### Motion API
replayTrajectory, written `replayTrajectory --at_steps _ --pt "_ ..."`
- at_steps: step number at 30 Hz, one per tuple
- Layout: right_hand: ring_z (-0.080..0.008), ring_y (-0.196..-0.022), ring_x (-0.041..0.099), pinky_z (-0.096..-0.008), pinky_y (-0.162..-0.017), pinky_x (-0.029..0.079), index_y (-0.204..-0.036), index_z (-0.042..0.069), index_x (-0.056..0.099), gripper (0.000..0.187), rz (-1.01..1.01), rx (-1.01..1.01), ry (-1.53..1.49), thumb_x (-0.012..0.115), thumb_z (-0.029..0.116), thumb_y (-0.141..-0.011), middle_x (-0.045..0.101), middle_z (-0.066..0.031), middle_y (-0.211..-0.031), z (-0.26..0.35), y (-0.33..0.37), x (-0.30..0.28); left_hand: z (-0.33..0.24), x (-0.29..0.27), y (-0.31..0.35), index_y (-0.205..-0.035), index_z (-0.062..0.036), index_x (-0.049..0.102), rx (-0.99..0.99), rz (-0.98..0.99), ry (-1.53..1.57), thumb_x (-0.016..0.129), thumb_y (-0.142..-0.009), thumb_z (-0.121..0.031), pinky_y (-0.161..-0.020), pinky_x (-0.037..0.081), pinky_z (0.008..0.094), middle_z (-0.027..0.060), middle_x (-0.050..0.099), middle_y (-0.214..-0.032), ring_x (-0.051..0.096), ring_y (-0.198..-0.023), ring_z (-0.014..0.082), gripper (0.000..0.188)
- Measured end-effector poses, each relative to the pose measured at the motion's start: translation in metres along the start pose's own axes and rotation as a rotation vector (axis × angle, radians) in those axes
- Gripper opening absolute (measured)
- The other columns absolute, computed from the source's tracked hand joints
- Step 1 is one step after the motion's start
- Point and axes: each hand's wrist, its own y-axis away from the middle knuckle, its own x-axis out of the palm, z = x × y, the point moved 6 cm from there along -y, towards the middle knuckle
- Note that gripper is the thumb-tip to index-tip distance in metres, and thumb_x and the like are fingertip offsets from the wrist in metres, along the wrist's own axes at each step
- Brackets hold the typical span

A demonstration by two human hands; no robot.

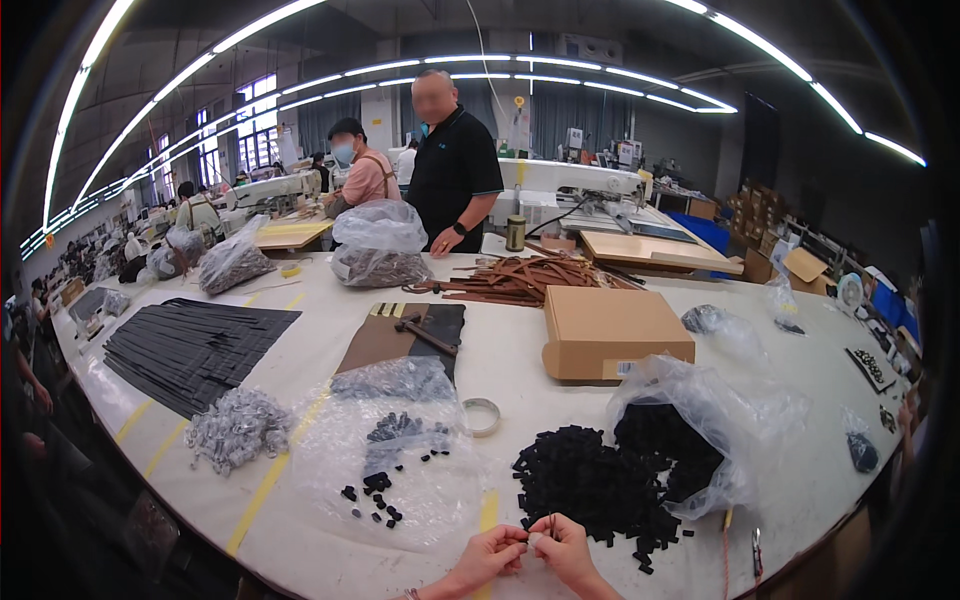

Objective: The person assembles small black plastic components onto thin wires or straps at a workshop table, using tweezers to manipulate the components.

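Fingers pinched, my left hand (490,556) and my right hand (562,554) meet at the table's near edge. Something small and dark shows between their fingertips, too small to name. Just beyond them spreads a pile of small black rectangular pieces (575,490), spilling from a clear plastic bag (745,435) that lies open to the right. Left of my hands, a clear plastic sheet or bag (330,490) carries loose small black parts (378,484) and a cluster of grey ones (395,428). A roll of tape (482,417) lies at its right side.
Farther back are a cardboard box (618,325), brown straps (540,278), black strips (195,350) and a heap of small clear bags (240,425). A red-handled tool (757,555) lies at right. A person in black (455,165) stands across the table.
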Motion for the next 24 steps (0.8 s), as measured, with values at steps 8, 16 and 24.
replayTrajectory --at_steps 8,16,24 --pt "-0.0026 -0.042 0.039 -0.0157 -0.038 0.029 -0.089 0.001 0.052 0.013 0.068 0.155 -0.290 0.054 0.006 -0.078 0.053 -0.0021 -0.061 0.000 -0.007 0.002 -0.015 -0.006 -0.001 -0.095 0.0021 0.052 -0.064 -0.033 0.206 0.046 -0.087 -0.012 -0.053 0.046 0.0229 0.0092 0.059 -0.077 0.057 -0.058 0.0133 0.017" --pt "0.0000 -0.055 0.043 -0.0151 -0.050 0.034 -0.086 -0.002 0.056 0.013 0.002 -0.001 0.048 0.057 0.003 -0.074 0.051 0.0046 -0.062 -0.010 -0.013 -0.008 -0.014 -0.011 -0.005 -0.091 0.0026 0.054 -0.161 -0.049 0.476 0.048 -0.085 -0.013 -0.049 0.045 0.0233 0.0099 0.059 -0.073 0.056 -0.056 0.0148 0.018" --pt "-0.0003 -0.056 0.043 -0.0162 -0.050 0.036 -0.084 -0.003 0.056 0.012 0.054 -0.016 0.158 0.055 0.002 -0.074 0.055 0.0017 -0.064 -0.015 -0.007 0.001 -0.008 -0.006 0.000 -0.088 0.0008 0.054 -0.213 -0.005 0.369 0.049 -0.086 -0.016 -0.049 0.044 0.0209 0.0086 0.059 -0.074 0.055 -0.055 0.0117 0.017"
